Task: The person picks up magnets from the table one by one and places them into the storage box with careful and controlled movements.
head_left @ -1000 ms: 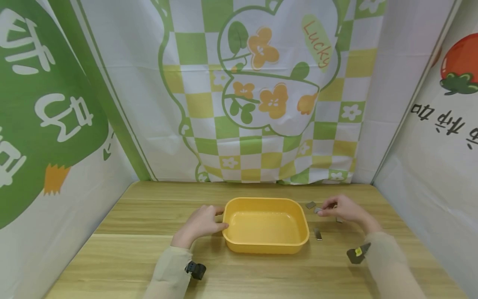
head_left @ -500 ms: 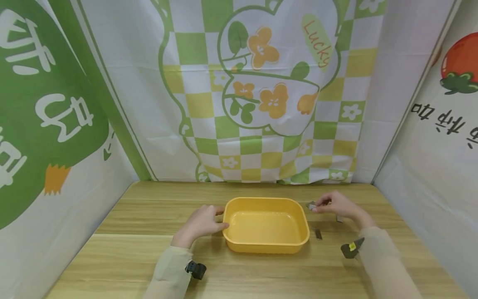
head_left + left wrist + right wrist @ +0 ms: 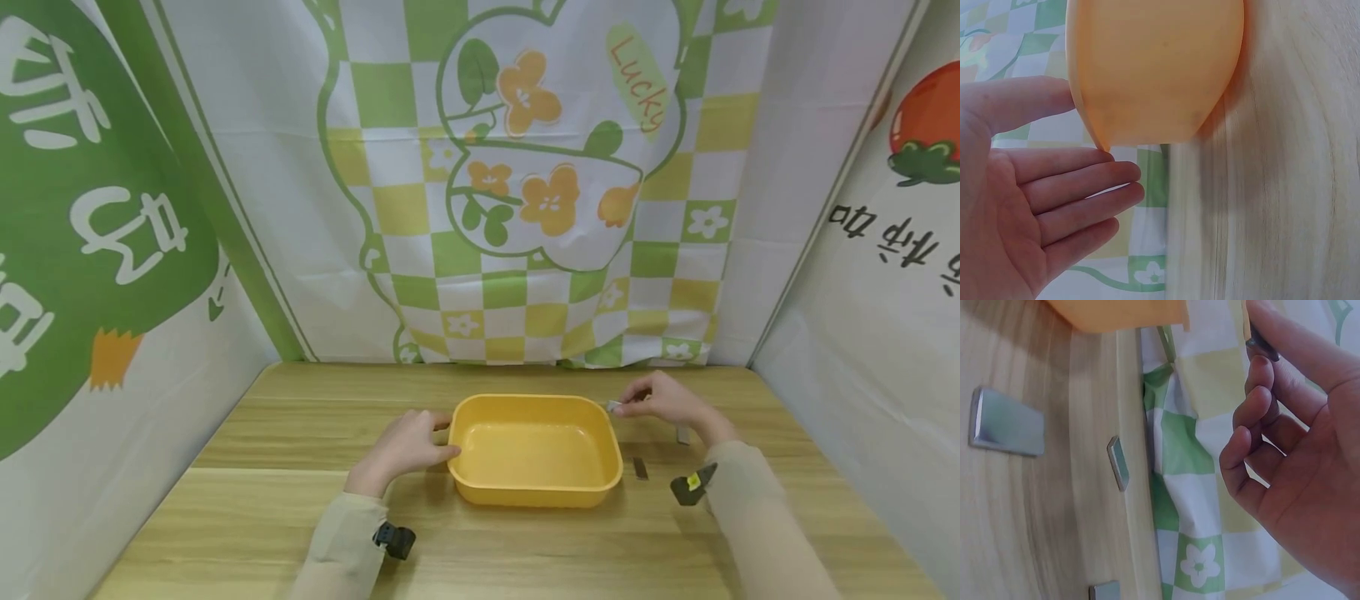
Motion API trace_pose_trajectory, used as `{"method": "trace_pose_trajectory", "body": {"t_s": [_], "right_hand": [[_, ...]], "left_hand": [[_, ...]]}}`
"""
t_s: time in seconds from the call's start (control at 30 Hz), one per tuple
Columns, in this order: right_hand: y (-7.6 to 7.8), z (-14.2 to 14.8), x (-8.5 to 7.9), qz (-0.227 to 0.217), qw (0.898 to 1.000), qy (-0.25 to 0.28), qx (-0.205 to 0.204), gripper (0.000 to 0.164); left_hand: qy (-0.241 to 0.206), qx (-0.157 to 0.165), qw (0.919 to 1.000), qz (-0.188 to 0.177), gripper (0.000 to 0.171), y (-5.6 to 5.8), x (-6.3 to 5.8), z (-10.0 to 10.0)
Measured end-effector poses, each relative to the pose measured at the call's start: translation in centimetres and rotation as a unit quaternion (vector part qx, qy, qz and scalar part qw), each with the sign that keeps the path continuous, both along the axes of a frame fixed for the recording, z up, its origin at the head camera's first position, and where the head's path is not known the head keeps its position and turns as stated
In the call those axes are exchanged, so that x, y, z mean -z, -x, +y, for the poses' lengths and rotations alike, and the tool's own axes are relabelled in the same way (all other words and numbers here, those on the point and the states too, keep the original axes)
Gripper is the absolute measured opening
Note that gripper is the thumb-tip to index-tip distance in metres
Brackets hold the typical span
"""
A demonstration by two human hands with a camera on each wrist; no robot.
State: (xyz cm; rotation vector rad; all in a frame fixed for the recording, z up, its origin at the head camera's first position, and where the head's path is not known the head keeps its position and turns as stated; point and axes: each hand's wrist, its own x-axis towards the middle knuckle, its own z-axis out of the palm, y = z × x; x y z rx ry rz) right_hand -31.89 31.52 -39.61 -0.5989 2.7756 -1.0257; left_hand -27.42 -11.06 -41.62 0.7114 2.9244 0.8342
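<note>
A yellow plastic basin (image 3: 536, 492) stands on the wooden table. My left hand (image 3: 405, 446) is at its left end; in the left wrist view the thumb and forefinger touch the basin's rim, with the fingers held straight. My right hand (image 3: 667, 398) pinches a small silver rectangular plate (image 3: 1263, 345) between thumb and fingertips, right at the basin's far right corner. On the table to the right lie more such plates, a near one (image 3: 640, 468) and one beside my wrist (image 3: 682, 435). The right wrist view shows a third plate (image 3: 1118, 462), which the right hand hides in the head view.
The wooden table (image 3: 300, 517) runs back to a green-and-white checked curtain (image 3: 502, 292). Printed cloth walls close off the left and right sides. Black cameras sit at both wrists, one on the left sleeve (image 3: 395, 540), the other on the right (image 3: 692, 485).
My right hand has moved left and away from me with the plate, from over the table up to the basin's rim. The left hand and the basin have stayed in place.
</note>
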Motion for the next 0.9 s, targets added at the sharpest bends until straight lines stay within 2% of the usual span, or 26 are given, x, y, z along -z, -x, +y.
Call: {"method": "trace_pose_trajectory", "body": {"t_s": [0.33, 0.7, 0.9], "right_hand": [[0.4, -1.1, -0.6, -0.036, 0.999, 0.018, -0.01, 0.028], [0.6, -2.2, -1.4, -0.037, 0.998, 0.031, -0.032, 0.024], [1.0, -2.8, -1.4, -0.027, 0.999, 0.012, -0.023, 0.024]], "left_hand": [[-0.001, 0.001, 1.0, -0.002, 0.051, 0.0, 0.0, 0.1], [-0.007, -0.004, 1.0, -0.006, 0.05, 0.1, 0.0, 0.2], [-0.013, 0.001, 0.9999, -0.01, 0.05, 0.0, 0.0, 0.1]]}}
